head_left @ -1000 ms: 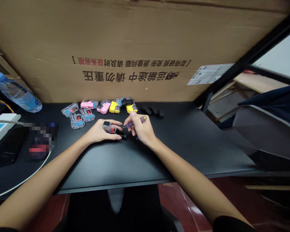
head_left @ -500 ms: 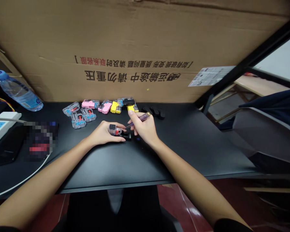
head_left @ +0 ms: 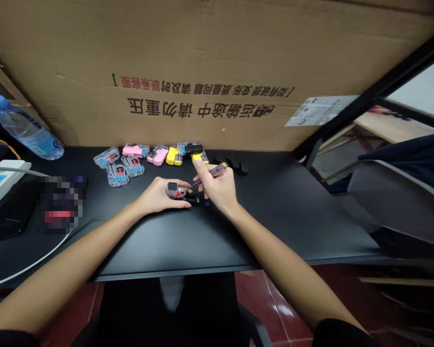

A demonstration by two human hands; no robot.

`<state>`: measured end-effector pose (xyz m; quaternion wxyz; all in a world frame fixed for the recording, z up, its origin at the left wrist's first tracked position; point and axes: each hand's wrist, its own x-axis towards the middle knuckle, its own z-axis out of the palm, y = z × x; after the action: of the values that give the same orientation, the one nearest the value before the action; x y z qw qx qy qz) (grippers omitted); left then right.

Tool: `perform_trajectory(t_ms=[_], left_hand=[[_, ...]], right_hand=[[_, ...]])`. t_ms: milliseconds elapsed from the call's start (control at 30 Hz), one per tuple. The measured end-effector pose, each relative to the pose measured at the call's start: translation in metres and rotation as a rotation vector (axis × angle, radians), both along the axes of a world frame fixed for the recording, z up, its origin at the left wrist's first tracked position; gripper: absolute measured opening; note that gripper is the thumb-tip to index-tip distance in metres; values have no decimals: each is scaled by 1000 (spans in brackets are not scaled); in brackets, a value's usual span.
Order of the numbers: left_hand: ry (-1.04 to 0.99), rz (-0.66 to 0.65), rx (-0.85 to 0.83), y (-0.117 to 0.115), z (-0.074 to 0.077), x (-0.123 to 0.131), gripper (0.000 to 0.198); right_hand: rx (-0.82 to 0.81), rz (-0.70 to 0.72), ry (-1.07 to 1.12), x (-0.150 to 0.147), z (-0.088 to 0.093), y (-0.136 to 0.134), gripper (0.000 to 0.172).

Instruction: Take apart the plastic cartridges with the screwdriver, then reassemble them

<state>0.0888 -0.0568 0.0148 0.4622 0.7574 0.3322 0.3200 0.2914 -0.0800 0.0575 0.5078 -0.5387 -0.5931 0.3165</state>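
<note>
My left hand (head_left: 158, 196) grips a small clear plastic device (head_left: 176, 192) with a dark square top and a red part inside. A black slotted piece (head_left: 191, 198) extends from its right side, close to my left fingertips. In my right hand (head_left: 220, 190) is a screwdriver (head_left: 217, 170) with a purple translucent handle, held like a pen. Its tip slants down to the device's right side; whether it sits in a screw is too small to tell. A tiny blue spot (head_left: 207, 204) lies on the black table (head_left: 159, 250) just right of the device.
Behind my hands lie several clear cases (head_left: 117, 174), pink pieces (head_left: 135, 150), yellow pieces (head_left: 173, 156) and black parts (head_left: 242, 166). A cardboard panel (head_left: 202, 58) walls the back. At left are a water bottle (head_left: 25, 130), a power strip (head_left: 7, 180) and a white cable (head_left: 54, 248).
The view has shifted slightly. Both hands stay at the device, the screwdriver still angled to it; the right hand's grip on the handle has turned a little.
</note>
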Motion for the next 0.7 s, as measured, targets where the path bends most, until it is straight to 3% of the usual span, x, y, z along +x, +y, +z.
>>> perform_trajectory(t_ms=[400,700], left_hand=[[-16,23,27,0,-3,1,57],[18,48,71,-1,-1,1,52]], right_hand=[[19,-8,-5,-8,-3,2,63],[-137,-15,80,-10,-4,17,54]])
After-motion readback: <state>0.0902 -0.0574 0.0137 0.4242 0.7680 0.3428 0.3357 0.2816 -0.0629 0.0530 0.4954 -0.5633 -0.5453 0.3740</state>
